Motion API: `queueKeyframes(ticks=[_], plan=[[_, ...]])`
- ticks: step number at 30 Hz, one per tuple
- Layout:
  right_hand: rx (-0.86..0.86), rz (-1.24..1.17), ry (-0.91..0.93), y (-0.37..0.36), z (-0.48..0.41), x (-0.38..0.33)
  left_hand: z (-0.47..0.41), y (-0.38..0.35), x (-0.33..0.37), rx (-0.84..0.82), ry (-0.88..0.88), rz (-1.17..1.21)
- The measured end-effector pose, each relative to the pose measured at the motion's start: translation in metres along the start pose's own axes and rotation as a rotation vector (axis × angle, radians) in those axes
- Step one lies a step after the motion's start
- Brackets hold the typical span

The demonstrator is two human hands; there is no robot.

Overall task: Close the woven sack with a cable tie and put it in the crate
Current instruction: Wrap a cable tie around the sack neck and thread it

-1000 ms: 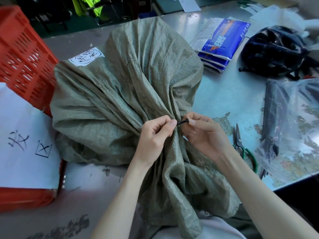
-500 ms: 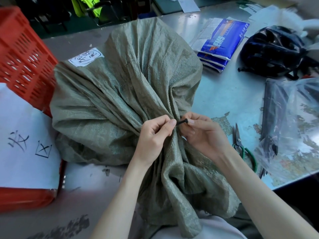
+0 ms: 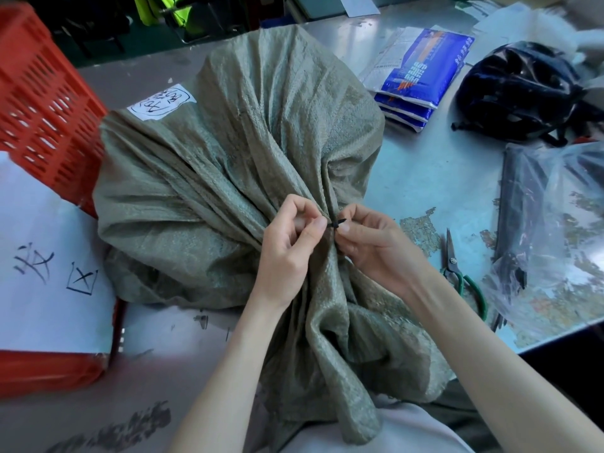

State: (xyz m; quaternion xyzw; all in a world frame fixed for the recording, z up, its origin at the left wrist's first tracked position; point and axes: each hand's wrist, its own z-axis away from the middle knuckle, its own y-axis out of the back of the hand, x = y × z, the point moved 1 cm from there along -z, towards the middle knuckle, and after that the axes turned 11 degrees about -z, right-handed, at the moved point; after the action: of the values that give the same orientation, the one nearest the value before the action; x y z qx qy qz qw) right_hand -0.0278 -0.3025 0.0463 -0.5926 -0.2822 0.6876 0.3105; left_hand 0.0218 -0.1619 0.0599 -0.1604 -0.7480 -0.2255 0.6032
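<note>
A full grey-green woven sack (image 3: 235, 165) lies on the metal table, its neck gathered toward me and its loose mouth draped over the table's near edge. A thin black cable tie (image 3: 336, 223) wraps the gathered neck. My left hand (image 3: 287, 246) pinches the tie from the left with thumb and forefinger. My right hand (image 3: 372, 240) pinches its other end from the right, so the two hands almost touch. The red plastic crate (image 3: 42, 103) stands at the far left, beside the sack.
White paper with black marks (image 3: 49, 256) covers a red crate edge at the near left. Green-handled scissors (image 3: 457, 263) lie right of my hands. A clear plastic bag (image 3: 549, 237), a black helmet (image 3: 519, 89) and blue packets (image 3: 421, 73) sit at the right.
My hands stay at the sack's neck. The visible end of the tie between my fingertips has become shorter and both hands have closed in slightly on it.
</note>
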Motion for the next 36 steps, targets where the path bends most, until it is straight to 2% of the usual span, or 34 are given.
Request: queueKeyframes(ticks=[11,15,23,25,27,29,32,36], plan=[[0.068,-0.008,-0.036,-0.009,-0.002,0.005,0.002,-0.005,0.004,0.053,-0.073,-0.157],[0.097,0.022,-0.055,-0.010,-0.002,0.005,0.002,-0.002,-0.001,0.016,-0.071,-0.164],[0.130,0.016,0.036,-0.006,0.001,0.005,0.002,0.003,0.001,0.055,-0.089,-0.248],[0.198,0.129,0.142,-0.005,0.001,-0.002,0.002,0.003,0.001,0.064,-0.107,-0.312],[0.258,0.379,0.230,-0.005,0.003,-0.010,0.003,0.003,0.001,0.062,-0.137,-0.361],[0.230,0.554,0.242,-0.010,0.004,-0.016,0.003,0.003,0.000,0.050,-0.160,-0.402],[0.165,0.670,0.206,-0.015,0.006,-0.022,0.001,0.003,0.000,0.022,-0.179,-0.445],[0.136,0.697,0.192,-0.018,0.006,-0.024,0.000,0.002,-0.001,0.011,-0.198,-0.466]])
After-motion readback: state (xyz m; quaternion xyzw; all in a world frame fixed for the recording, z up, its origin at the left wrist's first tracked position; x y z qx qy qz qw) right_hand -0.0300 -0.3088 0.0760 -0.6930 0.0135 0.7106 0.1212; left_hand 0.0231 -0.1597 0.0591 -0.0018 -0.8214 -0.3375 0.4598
